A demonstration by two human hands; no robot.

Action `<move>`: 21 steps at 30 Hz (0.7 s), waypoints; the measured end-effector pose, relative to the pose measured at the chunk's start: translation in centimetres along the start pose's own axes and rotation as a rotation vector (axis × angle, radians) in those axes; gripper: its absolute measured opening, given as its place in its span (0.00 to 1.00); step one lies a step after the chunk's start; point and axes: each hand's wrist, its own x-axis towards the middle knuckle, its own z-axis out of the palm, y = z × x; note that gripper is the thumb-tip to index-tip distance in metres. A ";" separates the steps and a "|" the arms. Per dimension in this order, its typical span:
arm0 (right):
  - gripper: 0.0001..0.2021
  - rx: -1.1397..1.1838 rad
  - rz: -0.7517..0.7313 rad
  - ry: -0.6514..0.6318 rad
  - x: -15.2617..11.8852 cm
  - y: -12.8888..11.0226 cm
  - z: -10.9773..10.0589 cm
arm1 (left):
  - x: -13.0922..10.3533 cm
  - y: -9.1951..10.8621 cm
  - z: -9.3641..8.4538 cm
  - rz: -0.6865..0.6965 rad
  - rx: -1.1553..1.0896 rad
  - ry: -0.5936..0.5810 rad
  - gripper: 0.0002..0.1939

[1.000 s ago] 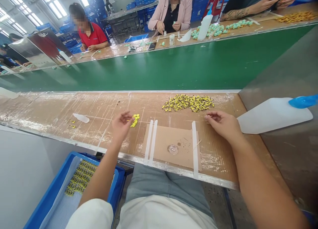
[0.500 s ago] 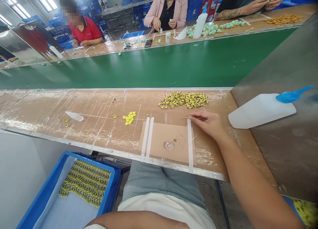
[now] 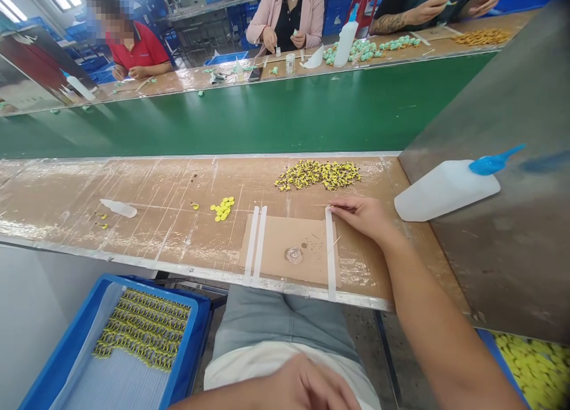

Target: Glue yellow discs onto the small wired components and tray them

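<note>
My right hand (image 3: 358, 214) rests on the table at the top right corner of a cardboard piece (image 3: 276, 232), its fingertips pinched beside a white tape strip (image 3: 330, 256). A thin stick seems to poke out from the fingertips. At the bottom edge, over my lap, is my left hand (image 3: 312, 386), its fingers curled and partly cut off. A small clear dish (image 3: 294, 255) sits on the cardboard. Behind it lies a pile of small yellow and black pieces (image 3: 318, 174); yellow discs (image 3: 222, 209) are to the left.
A white bottle with a blue tip (image 3: 445, 190) lies at the right by a metal panel (image 3: 503, 238). A small bottle (image 3: 120, 208) lies at left. A blue crate (image 3: 193, 321) stands below. People work beyond the green belt (image 3: 267, 116).
My left hand has come into view at the bottom edge, where only the forearm showed. The whole view has shifted somewhat. My right hand stays at the cardboard's corner.
</note>
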 end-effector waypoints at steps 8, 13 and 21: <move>0.16 0.529 0.255 0.098 -0.8 -3.2 1.0 | 1.3 7.3 -4.4 0.436 -0.303 0.864 0.12; 0.16 0.798 0.215 0.019 -3.2 -6.9 3.4 | 1.9 8.7 -8.1 0.549 -0.242 0.977 0.15; 0.05 0.468 -0.109 0.130 -7.0 -8.1 6.6 | 3.1 8.2 -10.7 0.618 -0.087 0.931 0.15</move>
